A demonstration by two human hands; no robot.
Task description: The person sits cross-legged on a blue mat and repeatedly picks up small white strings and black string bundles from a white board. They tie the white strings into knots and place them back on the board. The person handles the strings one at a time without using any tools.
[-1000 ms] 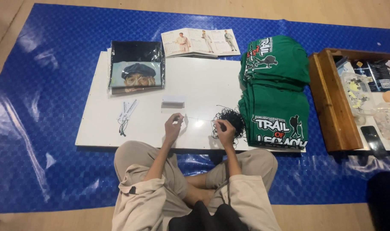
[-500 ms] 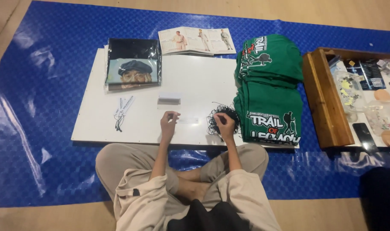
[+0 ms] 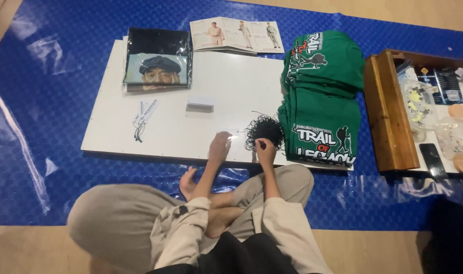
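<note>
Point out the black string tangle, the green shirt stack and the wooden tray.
black string tangle (image 3: pixel 264 129), head view, its dense middle
green shirt stack (image 3: pixel 320 109), head view, plain green cloth mid-stack
wooden tray (image 3: pixel 386 116), head view, its left wall

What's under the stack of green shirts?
The green shirts lie on the right end of the white board, which rests on the blue mat. Anything directly beneath the stack is covered.
</note>
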